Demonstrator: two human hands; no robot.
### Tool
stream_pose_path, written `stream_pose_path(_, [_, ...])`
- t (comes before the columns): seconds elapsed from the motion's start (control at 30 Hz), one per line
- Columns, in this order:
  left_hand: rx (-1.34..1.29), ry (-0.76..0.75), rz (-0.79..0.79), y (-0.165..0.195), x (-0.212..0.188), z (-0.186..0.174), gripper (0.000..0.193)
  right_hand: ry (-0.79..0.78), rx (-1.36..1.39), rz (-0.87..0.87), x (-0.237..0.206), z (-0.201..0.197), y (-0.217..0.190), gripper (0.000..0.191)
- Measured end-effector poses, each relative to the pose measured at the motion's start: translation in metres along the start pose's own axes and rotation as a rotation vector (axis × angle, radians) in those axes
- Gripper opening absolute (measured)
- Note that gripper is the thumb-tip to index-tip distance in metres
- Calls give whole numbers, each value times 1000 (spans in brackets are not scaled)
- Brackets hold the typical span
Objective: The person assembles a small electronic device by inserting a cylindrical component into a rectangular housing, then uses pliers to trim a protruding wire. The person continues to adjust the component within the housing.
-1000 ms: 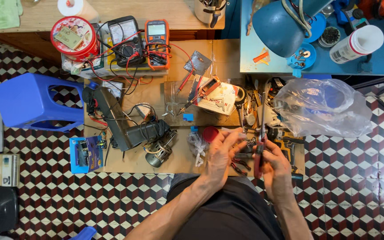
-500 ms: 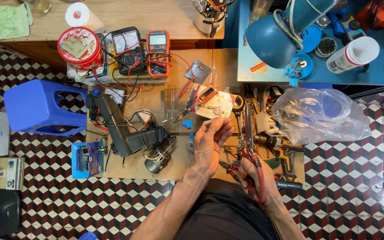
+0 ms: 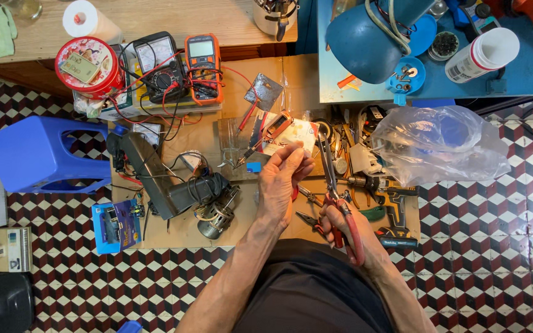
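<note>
My right hand [image 3: 338, 221] grips the red handles of long pliers [image 3: 334, 191], whose metal jaws point away from me toward the top of the board. My left hand [image 3: 284, 180] is raised over the board with fingertips pinched together near a small white packet [image 3: 291, 132]; whether something tiny sits between the fingers cannot be told. A soldering iron with a red handle [image 3: 265, 137] lies just left of the fingertips. More pliers [image 3: 306, 219] lie between my two hands.
A dismantled motor and black tool body [image 3: 183, 194] lie at the left of the cardboard sheet [image 3: 248, 222]. Two multimeters [image 3: 180, 65] and a red tin [image 3: 87, 65] stand behind. A clear plastic bag [image 3: 439, 145], a cordless drill [image 3: 393, 213], a blue lamp [image 3: 365, 37] and a blue stool [image 3: 38, 154] surround the board.
My left hand rose from the tool pile toward the white packet, fingers pinching. My right hand lifted the red pliers and tilted them upright. The view shifted slightly downward.
</note>
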State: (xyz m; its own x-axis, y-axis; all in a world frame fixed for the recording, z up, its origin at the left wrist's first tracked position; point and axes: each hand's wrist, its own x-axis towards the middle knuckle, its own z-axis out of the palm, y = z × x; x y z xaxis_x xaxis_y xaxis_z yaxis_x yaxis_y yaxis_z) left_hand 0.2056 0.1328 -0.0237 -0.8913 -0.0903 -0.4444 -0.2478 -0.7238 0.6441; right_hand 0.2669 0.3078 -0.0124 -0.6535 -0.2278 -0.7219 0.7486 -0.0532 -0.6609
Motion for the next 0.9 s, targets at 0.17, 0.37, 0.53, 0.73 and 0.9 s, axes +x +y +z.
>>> stream_pose_path(0.17, [162,-25,-67,4,17,8,28,66,-106,73,3,-10,2,41])
stream_pose_path(0.37, [139,-75,-177,-4,38,22,23,22,49,-54,5,-18,0,46])
stream_pose_path(0.53, [72,-102,-277,-16,55,28,23,120,-52,11,11,-27,-8,47])
stream_pose_path(0.73, [82,-126,-288,-24,68,27,20,50,-22,-91,16,-35,-7,46])
stream_pose_path(0.9, [76,-151,-270,-23,70,25,17,54,-5,-78,15,-33,-8,45])
